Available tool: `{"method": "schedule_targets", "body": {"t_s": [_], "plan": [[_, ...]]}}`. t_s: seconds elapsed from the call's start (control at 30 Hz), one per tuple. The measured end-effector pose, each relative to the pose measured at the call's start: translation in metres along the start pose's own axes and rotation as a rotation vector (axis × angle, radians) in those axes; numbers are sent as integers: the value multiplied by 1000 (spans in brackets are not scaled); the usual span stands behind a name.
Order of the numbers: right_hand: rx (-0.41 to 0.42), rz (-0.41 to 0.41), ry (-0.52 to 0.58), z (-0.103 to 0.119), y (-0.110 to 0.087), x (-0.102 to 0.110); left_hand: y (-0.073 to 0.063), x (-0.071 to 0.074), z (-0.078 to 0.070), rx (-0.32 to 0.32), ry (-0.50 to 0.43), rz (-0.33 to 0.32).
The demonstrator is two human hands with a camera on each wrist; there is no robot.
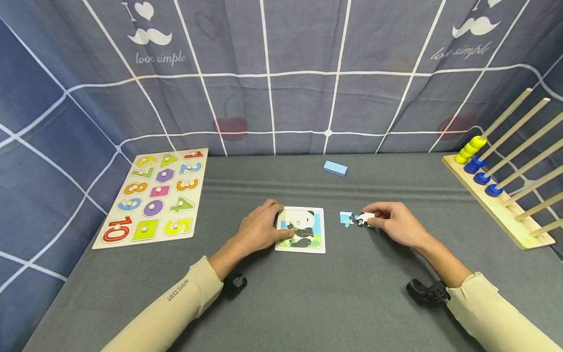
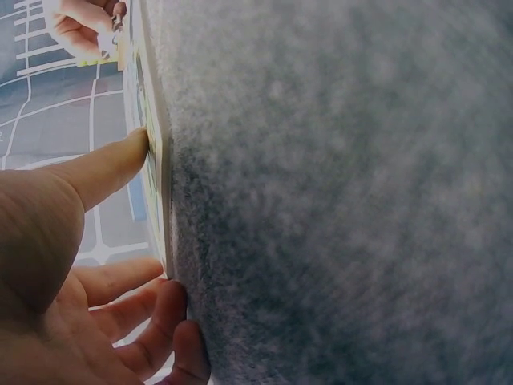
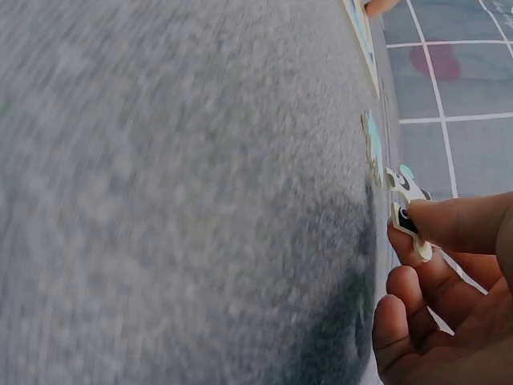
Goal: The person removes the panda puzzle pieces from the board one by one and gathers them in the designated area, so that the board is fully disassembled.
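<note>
The person wears long cream-beige sleeves, the left sleeve (image 1: pixel 176 305) toward the desk's (image 1: pixel 308 303) left edge and the right sleeve (image 1: pixel 497 313) toward its right edge. Slim dark lettering (image 1: pixel 178 290) runs along the left forearm, and the cuffs look plain. At each wrist sits a black fitting with rounded contours: the left fitting (image 1: pixel 235 285) shows a greyish face, the right fitting (image 1: pixel 428 292) small perforations. Both hands (image 1: pixel 261 227) are bare.
</note>
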State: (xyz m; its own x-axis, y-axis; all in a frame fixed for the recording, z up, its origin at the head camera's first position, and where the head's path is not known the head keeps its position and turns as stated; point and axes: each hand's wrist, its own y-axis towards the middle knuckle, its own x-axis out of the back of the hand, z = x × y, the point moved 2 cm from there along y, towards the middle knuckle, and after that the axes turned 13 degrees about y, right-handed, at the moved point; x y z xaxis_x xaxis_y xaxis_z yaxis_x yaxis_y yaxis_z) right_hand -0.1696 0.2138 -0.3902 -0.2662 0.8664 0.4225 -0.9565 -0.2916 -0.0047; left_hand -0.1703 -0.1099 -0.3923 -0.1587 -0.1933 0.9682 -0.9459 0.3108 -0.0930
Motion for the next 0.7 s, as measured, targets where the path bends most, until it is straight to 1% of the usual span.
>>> {"method": "schedule_targets", "body": {"t_s": [0.13, 0.27, 0.4, 0.57, 0.7], "plan": [[-2, -1, -13, -4, 2, 0, 0, 0, 1, -7, 3, -6], [18, 3, -37, -5, 4, -2, -1, 0, 1, -8, 2, -5], [31, -16, -71, -4, 5, -4, -1, 0, 1, -3, 1, -4], [48, -39, -159, -4, 6, -6, 0, -1, 1, 2, -1, 2], [51, -48, -207, -4, 6, -6, 0, -1, 1, 4, -3, 6]]}}
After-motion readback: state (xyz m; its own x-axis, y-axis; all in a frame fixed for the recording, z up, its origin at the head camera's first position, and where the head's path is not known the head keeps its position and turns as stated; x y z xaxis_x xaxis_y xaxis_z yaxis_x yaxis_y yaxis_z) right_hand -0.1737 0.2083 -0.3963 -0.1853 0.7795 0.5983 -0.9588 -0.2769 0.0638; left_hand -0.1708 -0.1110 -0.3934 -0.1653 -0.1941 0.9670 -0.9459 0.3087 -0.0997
